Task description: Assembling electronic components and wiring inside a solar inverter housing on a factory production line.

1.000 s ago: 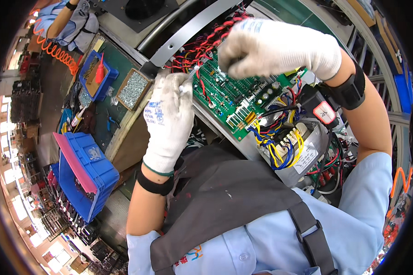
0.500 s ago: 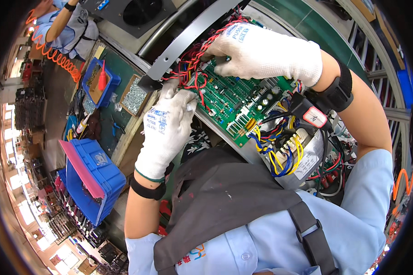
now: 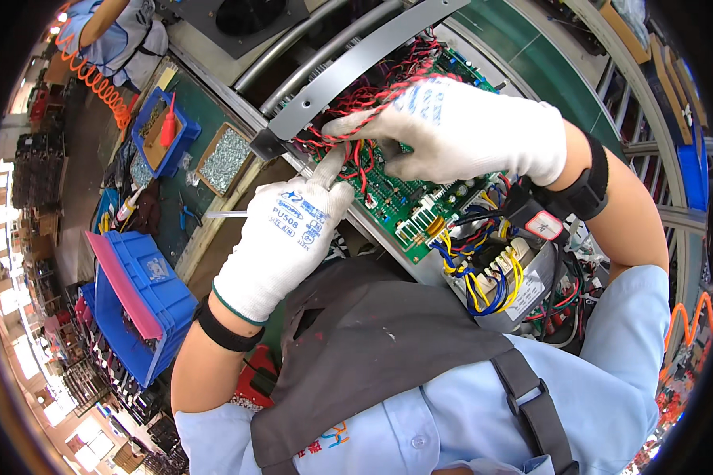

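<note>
My left hand, in a white knit glove, is closed, with a thin pale strip sticking out on its left; I cannot tell its kind. Its raised index fingertip touches the red wires near the metal frame bar. My right hand, also gloved, reaches over the green circuit board. Its index finger lies under red-and-black wires, which run across the finger and are held up by it. The thumb is bent away from that finger, and its other fingertips are hidden.
A curved grey metal bar crosses above the board. Yellow and blue wires loop over a metal-cased unit at right. To the left are a screw tray, a blue bin with a red bottle and a larger blue crate.
My left hand has drawn slightly down and left, and the pale strip now shows beside it. My right index finger has moved further left beneath the red wires. The view has shifted a little.
</note>
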A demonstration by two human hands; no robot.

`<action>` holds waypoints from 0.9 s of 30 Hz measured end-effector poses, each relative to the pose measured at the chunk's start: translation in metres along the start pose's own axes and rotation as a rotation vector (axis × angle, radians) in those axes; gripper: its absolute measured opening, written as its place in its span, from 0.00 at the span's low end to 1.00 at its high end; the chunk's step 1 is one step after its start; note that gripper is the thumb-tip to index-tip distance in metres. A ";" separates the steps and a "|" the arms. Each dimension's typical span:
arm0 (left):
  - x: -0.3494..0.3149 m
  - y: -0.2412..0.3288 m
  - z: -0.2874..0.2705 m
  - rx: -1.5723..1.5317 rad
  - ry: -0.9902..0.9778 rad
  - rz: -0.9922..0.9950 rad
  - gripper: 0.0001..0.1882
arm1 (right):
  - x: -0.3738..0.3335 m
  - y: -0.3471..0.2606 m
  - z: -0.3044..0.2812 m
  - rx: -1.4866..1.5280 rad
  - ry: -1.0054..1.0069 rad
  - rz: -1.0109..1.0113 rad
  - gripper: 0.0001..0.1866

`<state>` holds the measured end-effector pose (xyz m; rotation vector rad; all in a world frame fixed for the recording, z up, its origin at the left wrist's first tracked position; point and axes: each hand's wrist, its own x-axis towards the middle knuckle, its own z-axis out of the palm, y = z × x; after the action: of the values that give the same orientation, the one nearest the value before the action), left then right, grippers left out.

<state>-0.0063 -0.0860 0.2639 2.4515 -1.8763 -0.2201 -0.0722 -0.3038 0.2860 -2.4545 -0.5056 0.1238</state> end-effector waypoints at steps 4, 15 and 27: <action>-0.004 -0.006 0.008 -0.117 0.132 0.003 0.07 | 0.005 0.010 0.023 -0.272 0.135 -0.102 0.24; -0.028 0.002 0.014 -0.268 0.354 -0.245 0.10 | 0.027 0.022 0.023 -0.234 0.154 -0.036 0.16; -0.012 0.005 0.024 -0.438 0.354 -0.207 0.05 | -0.020 -0.015 -0.023 0.110 -0.081 0.231 0.26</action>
<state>-0.0173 -0.0747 0.2419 2.2011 -1.2763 -0.1681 -0.0904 -0.3131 0.3130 -2.3989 -0.2410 0.3386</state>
